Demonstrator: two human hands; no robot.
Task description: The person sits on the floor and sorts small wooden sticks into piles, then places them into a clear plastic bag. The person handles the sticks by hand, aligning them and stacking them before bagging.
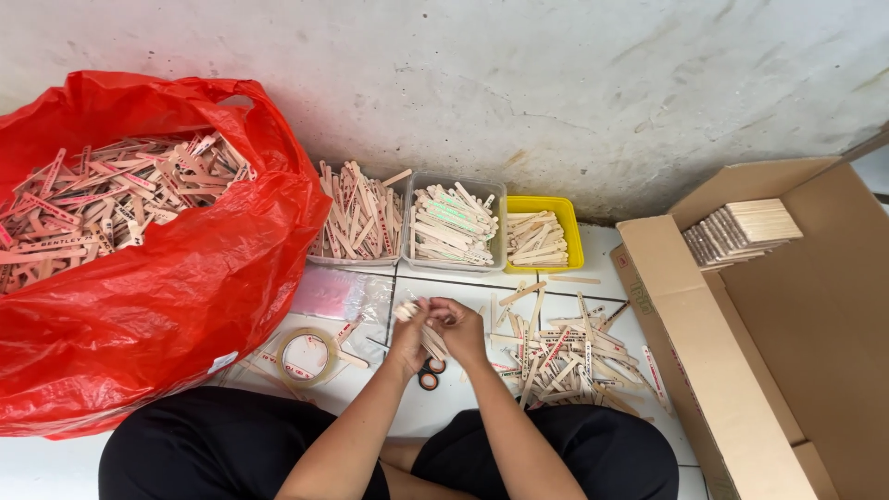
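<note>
A: Far left, what fills the red plastic bag (157, 306)?

B: Flat wooden sticks (111, 199), heaped in its open mouth with no common direction. A tape roll (307, 356) lies flat on the tiled floor (444, 407) just below the bag's right edge.

A: Centre, the hands?

B: The left hand (409, 338) and right hand (460, 329) meet above the floor, both closed around a small bundle of sticks (424, 331). Its long axis runs diagonally, upper end toward the left and away from the person, lower end toward the right. The exact count is probably a handful; fingers cover much of it. Scissors (428, 375) lie directly beneath.

A: The containers behind?

B: Left to right along the wall: a clear tray (356, 259) of jumbled sticks, a clear tub (456, 181) of sticks lying mostly crosswise, and a yellow tub (565, 211) holding a smaller stack.

A: To the right?

B: A loose pile of sticks (569, 356) on the floor, then an open cardboard box (741, 370) with one neat block of stacked sticks (741, 231) in its far corner.
</note>
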